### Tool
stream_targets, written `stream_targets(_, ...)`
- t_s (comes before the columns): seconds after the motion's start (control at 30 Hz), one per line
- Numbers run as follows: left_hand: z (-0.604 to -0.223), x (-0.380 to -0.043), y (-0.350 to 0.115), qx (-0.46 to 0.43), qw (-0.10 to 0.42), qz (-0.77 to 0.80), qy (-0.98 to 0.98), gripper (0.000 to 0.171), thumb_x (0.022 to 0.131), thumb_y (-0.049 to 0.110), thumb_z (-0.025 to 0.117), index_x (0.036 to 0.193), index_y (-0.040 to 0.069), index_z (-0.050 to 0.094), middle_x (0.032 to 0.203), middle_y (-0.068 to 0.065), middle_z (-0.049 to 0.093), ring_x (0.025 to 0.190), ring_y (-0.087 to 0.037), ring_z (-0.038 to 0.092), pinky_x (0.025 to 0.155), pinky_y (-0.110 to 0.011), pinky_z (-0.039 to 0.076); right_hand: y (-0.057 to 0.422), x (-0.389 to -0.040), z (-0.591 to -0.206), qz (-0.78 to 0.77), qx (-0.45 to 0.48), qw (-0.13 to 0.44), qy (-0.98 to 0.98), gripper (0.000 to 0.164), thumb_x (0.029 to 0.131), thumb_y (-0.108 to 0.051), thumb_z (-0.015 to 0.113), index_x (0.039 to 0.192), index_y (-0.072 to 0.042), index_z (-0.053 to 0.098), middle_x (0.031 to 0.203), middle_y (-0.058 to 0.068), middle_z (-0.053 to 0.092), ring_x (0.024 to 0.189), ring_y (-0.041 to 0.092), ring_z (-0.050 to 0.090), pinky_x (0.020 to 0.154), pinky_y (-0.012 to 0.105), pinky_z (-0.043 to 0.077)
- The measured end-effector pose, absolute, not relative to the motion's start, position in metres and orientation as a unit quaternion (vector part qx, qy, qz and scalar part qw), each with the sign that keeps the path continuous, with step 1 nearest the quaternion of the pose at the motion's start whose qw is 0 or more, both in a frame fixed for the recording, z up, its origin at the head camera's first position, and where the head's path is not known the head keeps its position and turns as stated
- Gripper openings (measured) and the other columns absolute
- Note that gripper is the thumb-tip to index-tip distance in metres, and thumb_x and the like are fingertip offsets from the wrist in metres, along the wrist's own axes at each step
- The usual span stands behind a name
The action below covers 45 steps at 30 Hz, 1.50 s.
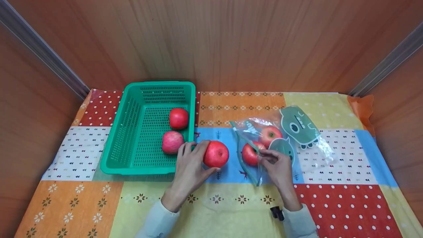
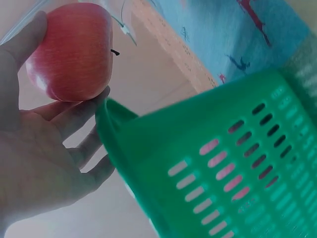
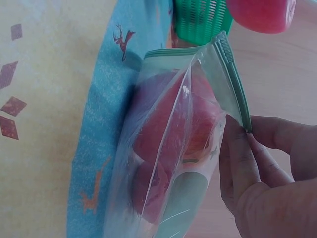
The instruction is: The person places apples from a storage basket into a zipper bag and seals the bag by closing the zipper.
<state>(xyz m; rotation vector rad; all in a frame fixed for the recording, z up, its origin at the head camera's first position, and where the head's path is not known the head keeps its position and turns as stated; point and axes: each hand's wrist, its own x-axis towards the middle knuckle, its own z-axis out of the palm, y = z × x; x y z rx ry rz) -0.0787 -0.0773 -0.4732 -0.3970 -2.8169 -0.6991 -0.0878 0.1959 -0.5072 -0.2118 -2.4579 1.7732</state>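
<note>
My left hand [image 1: 190, 168] grips a red apple [image 1: 216, 154] between thumb and fingers, just right of the green basket's near corner. The left wrist view shows this apple's stem and the basket wall close beside the fingers. With thumb and fingertips, my right hand [image 1: 277, 167] pinches the green zip edge of a clear plastic zip bag [image 3: 237, 84], whose mouth faces left. Inside the bag lie two apples, one nearer the opening [image 1: 250, 154] and one behind it [image 1: 271, 135]. Green cartoon monsters [image 1: 299, 127] are printed on the bag.
The green plastic basket [image 1: 112, 148] stands on the left, with a red apple [image 1: 178, 118] and a pinker apple [image 1: 172, 142] along its right side. A patchwork-pattern cloth [image 1: 216, 211] covers the table. Wooden panels [image 1: 231, 46] enclose the back and sides.
</note>
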Motion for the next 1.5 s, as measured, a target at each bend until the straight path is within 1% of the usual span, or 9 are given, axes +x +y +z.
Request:
stream_targets(0.1, -0.477, -0.079, -0.074, -0.134, 0.104, -0.234, -0.957, 0.088, 0.072, 0.042, 0.098, 0.144, 0.01, 0.06, 0.135, -0.009, 0.07, 0.128, -0.032, 0.053, 0.107, -0.054, 0.046, 0.196, -0.088, -0.508, 0.584, -0.072, 0.05, -0.807, 0.024, 0.091, 0.008, 0.074, 0.115, 0.01, 0.076, 0.114, 0.025, 0.076, 0.092, 0.028, 0.078, 0.077, 0.012, 0.056)
stream_targets(0.3, -0.484, -0.079, -0.066, -0.13, 0.089, -0.24, -0.958, 0.087, 0.072, 0.041, 0.098, 0.144, 0.011, 0.06, 0.133, -0.008, 0.07, 0.128, -0.03, 0.052, 0.104, -0.052, 0.049, 0.195, -0.089, -0.508, 0.584, -0.077, 0.054, -0.807, 0.023, 0.091, 0.008, 0.075, 0.114, 0.009, 0.077, 0.112, 0.024, 0.077, 0.087, 0.016, 0.077, 0.078, 0.013, 0.056)
stream_targets(0.37, -0.485, -0.079, -0.062, -0.129, 0.082, -0.245, -0.957, 0.087, 0.072, 0.039, 0.099, 0.144, 0.011, 0.059, 0.131, -0.008, 0.07, 0.128, -0.03, 0.052, 0.103, -0.053, 0.049, 0.195, -0.089, -0.508, 0.581, -0.076, 0.057, -0.808, 0.024, 0.091, 0.006, 0.076, 0.114, 0.009, 0.076, 0.112, 0.024, 0.077, 0.085, 0.015, 0.077, 0.079, 0.012, 0.055)
stream_targets(0.6, -0.488, -0.08, -0.051, -0.128, 0.061, -0.249, -0.958, 0.088, 0.073, 0.039, 0.098, 0.146, 0.013, 0.058, 0.135, -0.007, 0.068, 0.13, -0.03, 0.052, 0.104, -0.052, 0.05, 0.196, -0.087, -0.508, 0.586, -0.077, 0.055, -0.805, 0.025, 0.092, 0.005, 0.075, 0.116, 0.01, 0.076, 0.115, 0.024, 0.077, 0.092, 0.023, 0.077, 0.08, 0.012, 0.055)
stream_targets(0.67, -0.489, -0.08, -0.048, -0.129, 0.054, -0.254, -0.957, 0.087, 0.073, 0.038, 0.098, 0.146, 0.013, 0.058, 0.136, -0.007, 0.068, 0.13, -0.03, 0.051, 0.105, -0.053, 0.049, 0.196, -0.087, -0.508, 0.586, -0.079, 0.054, -0.804, 0.025, 0.092, 0.005, 0.075, 0.116, 0.01, 0.075, 0.115, 0.024, 0.077, 0.092, 0.021, 0.078, 0.079, 0.012, 0.055)
stream_targets(0.87, -0.492, -0.08, -0.041, -0.136, 0.049, -0.261, -0.954, 0.087, 0.073, 0.036, 0.098, 0.146, 0.013, 0.057, 0.136, -0.007, 0.068, 0.13, -0.03, 0.052, 0.109, -0.054, 0.044, 0.196, -0.087, -0.508, 0.59, -0.082, 0.054, -0.801, 0.025, 0.091, 0.005, 0.076, 0.116, 0.01, 0.076, 0.115, 0.024, 0.077, 0.086, 0.006, 0.075, 0.078, 0.013, 0.055)
stream_targets(1.17, -0.496, -0.08, -0.031, -0.142, 0.046, -0.254, -0.955, 0.086, 0.074, 0.039, 0.098, 0.145, 0.014, 0.057, 0.135, -0.005, 0.068, 0.128, -0.028, 0.053, 0.108, -0.053, 0.045, 0.195, -0.089, -0.51, 0.576, -0.087, 0.056, -0.811, 0.023, 0.091, 0.007, 0.074, 0.114, 0.008, 0.077, 0.111, 0.023, 0.078, 0.081, 0.0, 0.071, 0.079, 0.013, 0.055)
stream_targets(1.27, -0.497, -0.08, -0.029, -0.142, 0.042, -0.257, -0.955, 0.084, 0.075, 0.04, 0.097, 0.145, 0.015, 0.058, 0.135, -0.005, 0.068, 0.128, -0.028, 0.053, 0.108, -0.053, 0.046, 0.195, -0.089, -0.509, 0.582, -0.083, 0.058, -0.807, 0.023, 0.091, 0.008, 0.074, 0.114, 0.009, 0.077, 0.111, 0.024, 0.077, 0.081, 0.0, 0.071, 0.079, 0.013, 0.055)
stream_targets(1.5, -0.499, -0.081, -0.024, -0.147, 0.032, -0.266, -0.952, 0.083, 0.075, 0.039, 0.097, 0.144, 0.013, 0.058, 0.134, -0.005, 0.069, 0.128, -0.028, 0.053, 0.111, -0.053, 0.043, 0.195, -0.088, -0.509, 0.583, -0.079, 0.062, -0.806, 0.024, 0.091, 0.006, 0.075, 0.114, 0.011, 0.076, 0.112, 0.025, 0.077, 0.083, 0.009, 0.075, 0.078, 0.012, 0.055)
